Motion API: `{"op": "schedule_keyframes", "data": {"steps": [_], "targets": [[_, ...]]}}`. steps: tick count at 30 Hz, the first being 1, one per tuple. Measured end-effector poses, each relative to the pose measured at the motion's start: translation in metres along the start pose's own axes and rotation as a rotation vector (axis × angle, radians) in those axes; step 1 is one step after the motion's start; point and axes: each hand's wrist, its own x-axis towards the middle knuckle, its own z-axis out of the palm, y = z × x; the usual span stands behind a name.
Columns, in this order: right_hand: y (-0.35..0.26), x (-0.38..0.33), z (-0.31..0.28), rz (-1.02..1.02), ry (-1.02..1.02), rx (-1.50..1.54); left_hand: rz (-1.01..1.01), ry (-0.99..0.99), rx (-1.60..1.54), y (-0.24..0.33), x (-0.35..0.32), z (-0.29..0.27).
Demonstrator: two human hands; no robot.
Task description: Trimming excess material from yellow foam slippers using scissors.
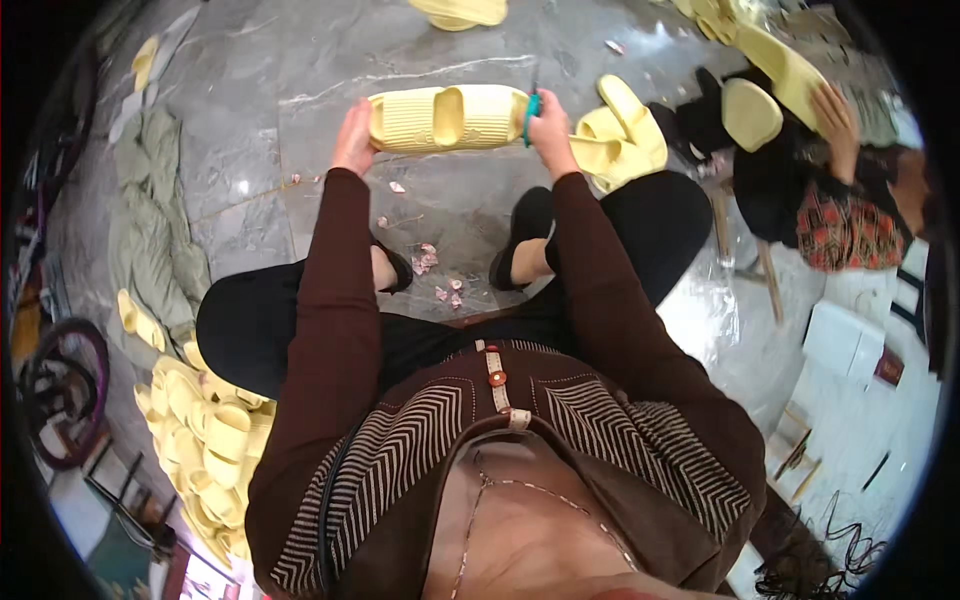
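Observation:
A pale yellow slipper with a ribbed surface is held sideways out in front of me, above the floor. My left hand grips its left end, fingers closed round the edge. At the other end my right hand is closed, with the slipper's tip against it. That hand also holds what look like small teal-handled scissors, a thin dark point sticking up from them. More yellow slippers lie on the floor just right of my right hand.
A heap of yellow slippers lies at my left, near a crumpled grey-green cloth. Scraps litter the tiles between my feet. At the right, another person's hand touches a yellow slipper. A wooden stool stands nearby.

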Motion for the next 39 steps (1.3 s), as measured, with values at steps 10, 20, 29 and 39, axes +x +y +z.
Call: {"op": "schedule_keyframes", "data": {"steps": [10, 20, 29, 39], "targets": [[-0.048, -0.018, 0.016, -0.237, -0.287, -0.090, 0.728, 0.165, 1.039, 0.170, -0.085, 0.002], [-0.053, 0.022, 0.004, -0.096, -0.230, -0.125, 0.284, 0.835, 1.789, 0.266, -0.396, -0.235], [0.064, 0.076, 0.023, 0.607, 0.557, 0.082, -0.087, 0.921, 1.883, 0.217, -0.583, -0.371], [0.166, 0.109, 0.043, 1.034, 0.931, 0.792, -0.229, 1.110, 1.749, 0.191, -0.495, -0.312]]}}
